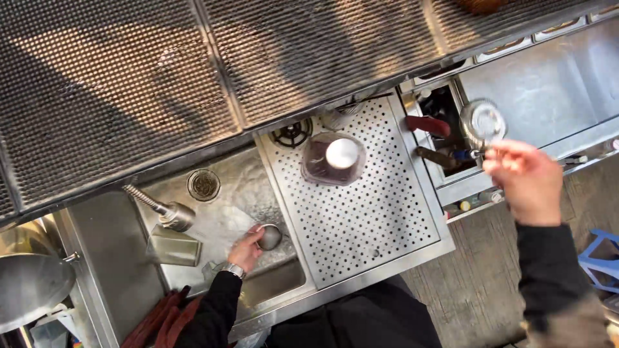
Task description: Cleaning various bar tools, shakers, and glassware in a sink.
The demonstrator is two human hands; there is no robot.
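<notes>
I look straight down at a steel bar sink station. My left hand (pixel 246 248) reaches into the wet sink basin (pixel 222 222) and grips a small round metal cup (pixel 270 236); a watch sits on that wrist. Out to the right, my right hand (pixel 525 179) holds a shiny round metal jigger or strainer (pixel 482 122) by its stem, above a narrow well of tools. On the perforated drain board (pixel 361 212) between the hands stands a clear blender jar (pixel 333 159) with a white cap.
A spring-neck faucet (pixel 161 209) hangs over the basin, near the drain (pixel 204 184) and a metal box (pixel 174 246). A glass rinser (pixel 292 133) is at the board's top. Dark ridged mats (pixel 193 64) cover the counter. Red cloths (pixel 161 319) lie lower left. A blue stool (pixel 599 258) stands right.
</notes>
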